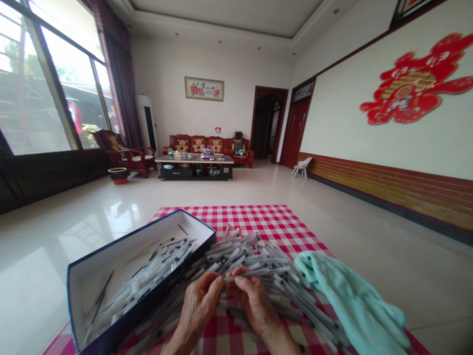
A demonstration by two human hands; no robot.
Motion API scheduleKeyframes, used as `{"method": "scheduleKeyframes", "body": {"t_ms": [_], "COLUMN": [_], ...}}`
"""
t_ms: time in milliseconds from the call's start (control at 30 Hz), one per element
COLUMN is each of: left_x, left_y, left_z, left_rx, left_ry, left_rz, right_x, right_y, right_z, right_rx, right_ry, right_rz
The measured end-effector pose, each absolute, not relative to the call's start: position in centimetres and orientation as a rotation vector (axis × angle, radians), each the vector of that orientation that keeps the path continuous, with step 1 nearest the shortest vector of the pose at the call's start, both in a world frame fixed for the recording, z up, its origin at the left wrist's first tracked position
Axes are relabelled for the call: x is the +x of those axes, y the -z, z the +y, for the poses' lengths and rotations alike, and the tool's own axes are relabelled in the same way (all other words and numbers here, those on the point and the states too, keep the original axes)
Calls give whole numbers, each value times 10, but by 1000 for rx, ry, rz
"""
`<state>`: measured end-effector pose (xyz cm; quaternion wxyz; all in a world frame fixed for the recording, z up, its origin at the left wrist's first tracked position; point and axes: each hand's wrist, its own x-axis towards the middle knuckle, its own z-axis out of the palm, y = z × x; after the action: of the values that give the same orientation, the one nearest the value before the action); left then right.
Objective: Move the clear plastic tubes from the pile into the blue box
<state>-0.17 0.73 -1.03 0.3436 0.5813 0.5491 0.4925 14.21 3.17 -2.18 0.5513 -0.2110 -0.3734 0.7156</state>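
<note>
left hand [199,306], right hand [255,301] pinch one pen [266,271] at fingertips, above pen pile [240,250].

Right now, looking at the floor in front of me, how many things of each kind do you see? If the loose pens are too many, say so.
blue box: 1
green cloth: 1
checked mat: 1
held pen, pinched between left hand and right hand: 1
loose pens, in the box and heaped on the mat: too many to count
Total counted: 4
</note>
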Motion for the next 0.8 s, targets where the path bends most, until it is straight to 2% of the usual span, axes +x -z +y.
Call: {"method": "scheduleKeyframes", "body": {"t_ms": [533, 800], "left_x": [-14, -66], "left_y": [0, -20], "left_z": [9, 22], "left_rx": [1626, 1826], "left_ry": [-1292, -1320], "left_rz": [1720, 2342], "right_x": [143, 141], "right_y": [23, 21], "right_z": [32, 33], "right_rx": [-539, -547], "right_ry": [-1676, -1675], "right_rz": [-807, -752]}}
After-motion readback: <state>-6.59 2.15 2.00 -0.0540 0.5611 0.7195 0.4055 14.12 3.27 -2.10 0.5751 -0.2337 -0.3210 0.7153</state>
